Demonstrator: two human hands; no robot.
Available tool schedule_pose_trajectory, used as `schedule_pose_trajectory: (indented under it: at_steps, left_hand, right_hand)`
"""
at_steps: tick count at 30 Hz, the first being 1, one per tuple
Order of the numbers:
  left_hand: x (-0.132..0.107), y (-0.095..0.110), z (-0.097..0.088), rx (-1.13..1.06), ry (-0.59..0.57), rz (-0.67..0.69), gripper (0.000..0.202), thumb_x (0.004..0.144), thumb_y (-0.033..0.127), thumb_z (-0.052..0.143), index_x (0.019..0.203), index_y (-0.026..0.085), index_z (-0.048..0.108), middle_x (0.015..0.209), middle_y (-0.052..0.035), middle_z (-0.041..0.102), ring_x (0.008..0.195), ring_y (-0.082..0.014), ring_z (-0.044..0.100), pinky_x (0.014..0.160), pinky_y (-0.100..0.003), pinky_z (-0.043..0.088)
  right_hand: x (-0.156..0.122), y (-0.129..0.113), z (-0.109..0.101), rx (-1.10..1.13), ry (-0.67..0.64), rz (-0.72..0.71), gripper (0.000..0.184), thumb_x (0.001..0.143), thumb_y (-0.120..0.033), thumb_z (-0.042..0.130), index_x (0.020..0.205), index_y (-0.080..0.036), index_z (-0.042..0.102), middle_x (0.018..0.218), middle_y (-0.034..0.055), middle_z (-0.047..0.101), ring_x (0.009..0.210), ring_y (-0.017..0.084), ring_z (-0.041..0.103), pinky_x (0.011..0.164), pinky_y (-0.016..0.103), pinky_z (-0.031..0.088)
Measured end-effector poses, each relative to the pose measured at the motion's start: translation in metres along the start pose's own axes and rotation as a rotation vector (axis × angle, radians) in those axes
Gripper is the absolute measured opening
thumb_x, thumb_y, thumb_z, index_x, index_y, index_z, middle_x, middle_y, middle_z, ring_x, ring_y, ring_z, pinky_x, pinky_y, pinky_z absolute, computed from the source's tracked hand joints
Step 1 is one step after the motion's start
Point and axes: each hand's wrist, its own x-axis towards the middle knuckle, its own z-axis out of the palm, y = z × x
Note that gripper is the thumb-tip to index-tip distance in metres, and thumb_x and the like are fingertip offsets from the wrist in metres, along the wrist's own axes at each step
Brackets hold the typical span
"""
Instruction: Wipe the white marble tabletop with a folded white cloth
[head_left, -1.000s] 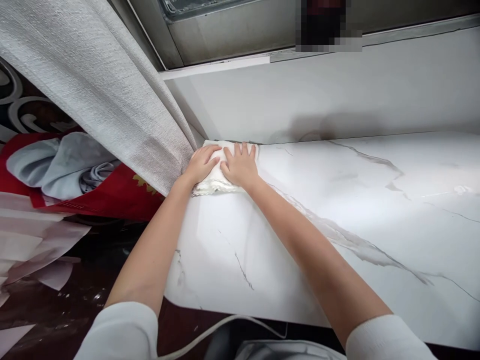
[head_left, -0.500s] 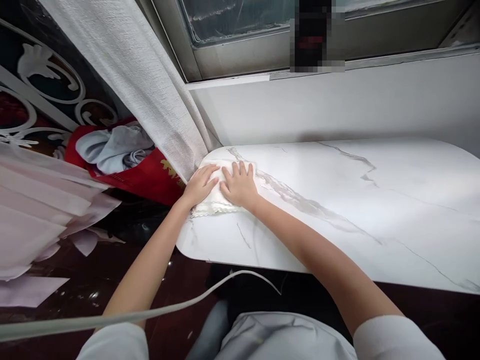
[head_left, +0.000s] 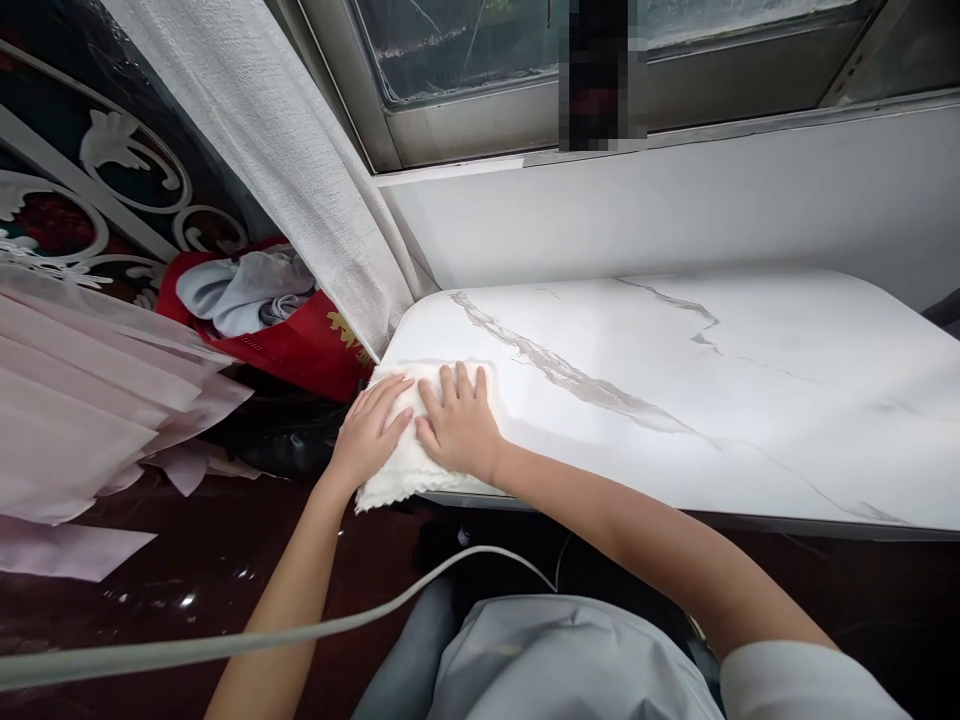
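Note:
A white cloth [head_left: 397, 472] with a scalloped edge lies on the left end of a white marble-patterned table [head_left: 585, 450]. Its near corner hangs over the table's front left edge. Flat on the cloth's left part rests my left hand [head_left: 369, 430], fingers stretched out. My right hand [head_left: 459, 425] presses on the cloth just beside it, palm down with the fingers spread. The two hands are close together but apart.
A white curtain [head_left: 322, 190] hangs at the table's left corner. Beyond it stands a red bag [head_left: 292, 345] with grey fabric inside. Pale pink fabric [head_left: 90, 400] hangs at left. A white cable [head_left: 360, 612] crosses in front of me. A window [head_left: 465, 130] is behind the table.
Both hands and the cloth have moved toward me, from the back left of the table to its front left edge. The cloth's corner now overhangs. The view has shifted slightly.

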Motion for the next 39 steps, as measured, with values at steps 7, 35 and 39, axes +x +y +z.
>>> schedule_pose_trajectory:
  at_steps: [7,35,39]
  left_hand:
    - [-0.032,0.014,-0.004,0.012,0.004,0.027,0.046,0.100,0.045,0.035,0.136,0.021,0.052,0.144,-0.0106,0.055,0.136,-0.0278,0.048,0.116,-0.050,0.034]
    - [0.067,0.013,0.015,0.084,0.000,-0.073,0.044,0.092,0.037,0.040,0.129,0.020,0.056,0.137,-0.0114,0.060,0.130,-0.0326,0.050,0.111,-0.052,0.037]
    - [0.101,0.006,0.026,0.034,0.028,-0.081,0.041,0.091,0.036,0.044,0.125,0.021,0.059,0.135,-0.0098,0.061,0.129,-0.0304,0.051,0.112,-0.049,0.038]
  right_hand:
    - [-0.030,-0.015,-0.012,0.033,-0.055,-0.008,0.061,0.101,-0.042,0.037,0.152,-0.009,0.040,0.155,0.0275,0.036,0.143,0.044,0.031,0.113,0.070,0.015]
    - [0.046,0.057,-0.001,-0.021,-0.072,-0.072,0.056,0.101,-0.042,0.037,0.150,-0.016,0.043,0.150,0.0222,0.042,0.141,0.041,0.031,0.113,0.064,0.017]
    - [0.068,0.079,0.000,-0.032,-0.086,-0.041,0.055,0.101,-0.042,0.035,0.150,-0.017,0.042,0.151,0.0205,0.042,0.141,0.039,0.031,0.114,0.062,0.017]
